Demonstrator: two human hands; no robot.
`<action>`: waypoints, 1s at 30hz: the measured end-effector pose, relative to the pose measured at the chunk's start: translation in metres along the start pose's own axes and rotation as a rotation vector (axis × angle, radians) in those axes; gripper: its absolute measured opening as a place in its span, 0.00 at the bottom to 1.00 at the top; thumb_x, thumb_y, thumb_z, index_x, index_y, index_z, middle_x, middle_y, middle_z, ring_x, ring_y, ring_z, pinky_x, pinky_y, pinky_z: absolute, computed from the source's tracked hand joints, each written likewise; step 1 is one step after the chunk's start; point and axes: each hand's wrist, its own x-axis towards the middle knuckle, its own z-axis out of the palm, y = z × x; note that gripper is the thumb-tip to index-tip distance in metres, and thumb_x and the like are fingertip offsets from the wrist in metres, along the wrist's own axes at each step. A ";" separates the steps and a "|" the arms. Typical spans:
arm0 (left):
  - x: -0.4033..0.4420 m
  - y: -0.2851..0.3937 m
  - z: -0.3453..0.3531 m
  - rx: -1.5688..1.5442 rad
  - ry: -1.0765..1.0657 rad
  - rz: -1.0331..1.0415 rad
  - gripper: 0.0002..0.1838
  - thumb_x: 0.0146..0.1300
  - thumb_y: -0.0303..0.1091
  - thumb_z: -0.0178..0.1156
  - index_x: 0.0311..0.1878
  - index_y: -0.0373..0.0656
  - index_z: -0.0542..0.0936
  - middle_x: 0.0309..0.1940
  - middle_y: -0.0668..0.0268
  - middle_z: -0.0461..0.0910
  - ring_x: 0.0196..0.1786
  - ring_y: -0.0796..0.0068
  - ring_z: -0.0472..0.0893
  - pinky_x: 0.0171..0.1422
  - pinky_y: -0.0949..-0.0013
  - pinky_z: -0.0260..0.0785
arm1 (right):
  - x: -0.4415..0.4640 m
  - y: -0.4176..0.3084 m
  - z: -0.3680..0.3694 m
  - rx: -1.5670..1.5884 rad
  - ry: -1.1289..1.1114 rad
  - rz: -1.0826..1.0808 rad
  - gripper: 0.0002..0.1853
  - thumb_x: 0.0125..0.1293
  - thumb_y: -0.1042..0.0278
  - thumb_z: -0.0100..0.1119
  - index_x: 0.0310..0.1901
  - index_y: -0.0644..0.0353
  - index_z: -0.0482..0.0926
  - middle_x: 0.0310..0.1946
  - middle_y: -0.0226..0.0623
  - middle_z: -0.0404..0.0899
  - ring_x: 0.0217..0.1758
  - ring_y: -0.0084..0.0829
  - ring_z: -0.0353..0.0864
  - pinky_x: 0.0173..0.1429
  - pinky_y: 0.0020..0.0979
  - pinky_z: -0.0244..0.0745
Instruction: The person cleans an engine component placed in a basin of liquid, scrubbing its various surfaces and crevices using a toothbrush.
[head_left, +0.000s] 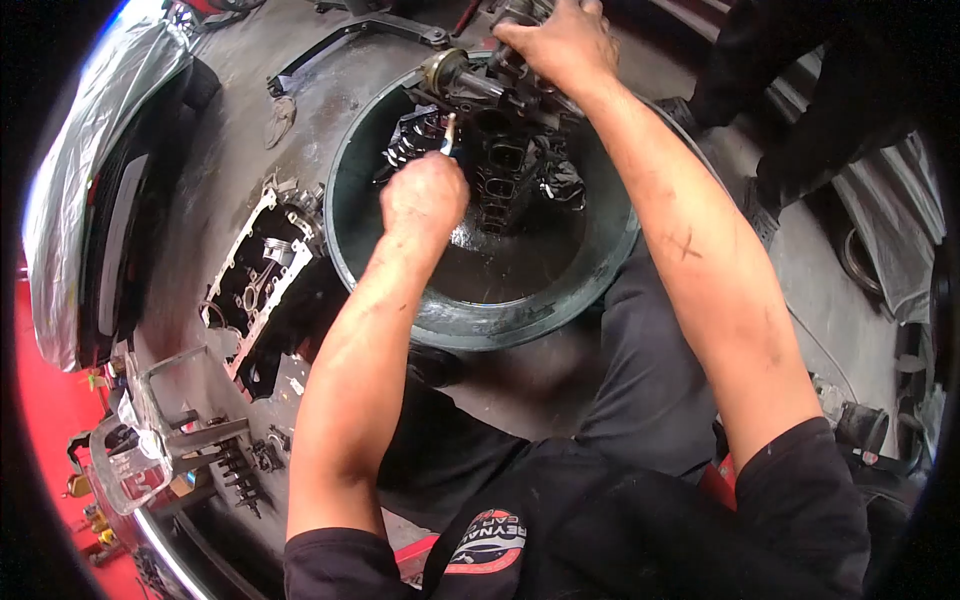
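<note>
My left hand (426, 195) is closed in a fist over the round green tub (480, 330). Out of it sticks a slim tool (450, 134) with a tan end and a bluish-white part; its other end is hidden in my grip. At the tub's far rim, my right hand (572, 45) grips a greasy metal engine part (513, 20), thumb on its near side. Below lie a dark casting with a row of rectangular ports (499, 178) and a part with a round brass-coloured end (445, 73). Dark liquid (490, 275) covers the tub's bottom.
An engine block (262, 275) lies on the floor left of the tub. Nearer me on that side are a camshaft-like shaft (238, 470) and a metal frame (180, 400). A plastic-covered car part (110, 180) stands far left. Another person's dark-clothed legs (770, 90) are at upper right.
</note>
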 end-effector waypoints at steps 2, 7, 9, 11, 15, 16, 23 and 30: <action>0.003 -0.010 -0.016 0.118 -0.056 0.014 0.20 0.70 0.44 0.50 0.42 0.37 0.84 0.44 0.45 0.83 0.51 0.45 0.82 0.59 0.50 0.73 | 0.001 -0.002 0.000 0.006 -0.026 0.015 0.44 0.52 0.48 0.68 0.69 0.56 0.64 0.64 0.50 0.65 0.69 0.48 0.67 0.71 0.45 0.65; -0.019 -0.024 -0.049 0.214 -0.182 0.144 0.20 0.68 0.44 0.55 0.41 0.33 0.83 0.44 0.41 0.81 0.53 0.44 0.79 0.58 0.49 0.70 | 0.006 0.010 0.000 0.025 -0.028 0.003 0.43 0.53 0.48 0.67 0.69 0.58 0.63 0.65 0.51 0.64 0.70 0.48 0.64 0.72 0.45 0.63; -0.034 -0.029 -0.056 0.220 -0.212 0.191 0.20 0.68 0.44 0.55 0.40 0.33 0.83 0.42 0.40 0.81 0.50 0.42 0.80 0.56 0.48 0.70 | 0.006 0.015 -0.002 0.041 -0.044 -0.004 0.43 0.54 0.48 0.67 0.69 0.58 0.64 0.65 0.51 0.64 0.71 0.48 0.64 0.72 0.47 0.62; -0.044 -0.031 -0.064 0.200 -0.254 0.215 0.19 0.67 0.43 0.56 0.41 0.32 0.82 0.40 0.40 0.80 0.49 0.42 0.80 0.54 0.48 0.70 | 0.006 0.016 -0.012 0.036 -0.079 0.004 0.42 0.55 0.48 0.67 0.69 0.58 0.64 0.65 0.51 0.64 0.71 0.48 0.63 0.72 0.47 0.62; -0.053 -0.029 -0.073 0.121 -0.245 0.249 0.17 0.67 0.41 0.57 0.41 0.33 0.81 0.39 0.42 0.81 0.48 0.41 0.80 0.51 0.49 0.70 | 0.008 0.020 -0.011 0.038 -0.032 0.028 0.41 0.55 0.47 0.68 0.68 0.57 0.66 0.67 0.48 0.63 0.72 0.48 0.62 0.73 0.48 0.61; -0.053 -0.028 -0.075 0.103 -0.228 0.237 0.17 0.67 0.41 0.57 0.41 0.33 0.81 0.38 0.42 0.81 0.47 0.41 0.79 0.51 0.49 0.70 | 0.010 0.020 -0.013 0.028 -0.044 0.042 0.42 0.54 0.47 0.68 0.68 0.57 0.66 0.67 0.48 0.63 0.72 0.48 0.62 0.72 0.47 0.62; -0.051 -0.024 -0.077 0.125 -0.236 0.248 0.16 0.67 0.41 0.57 0.40 0.34 0.81 0.40 0.43 0.81 0.48 0.42 0.79 0.53 0.49 0.70 | 0.016 0.023 -0.008 0.014 -0.002 0.026 0.44 0.52 0.45 0.69 0.68 0.56 0.66 0.65 0.49 0.65 0.70 0.48 0.66 0.70 0.44 0.66; -0.064 -0.031 -0.082 0.135 -0.236 0.234 0.15 0.66 0.39 0.58 0.43 0.34 0.81 0.42 0.45 0.81 0.50 0.44 0.80 0.55 0.48 0.70 | 0.028 0.029 0.001 -0.055 0.009 0.035 0.41 0.51 0.47 0.68 0.66 0.56 0.69 0.61 0.50 0.68 0.63 0.48 0.74 0.64 0.43 0.71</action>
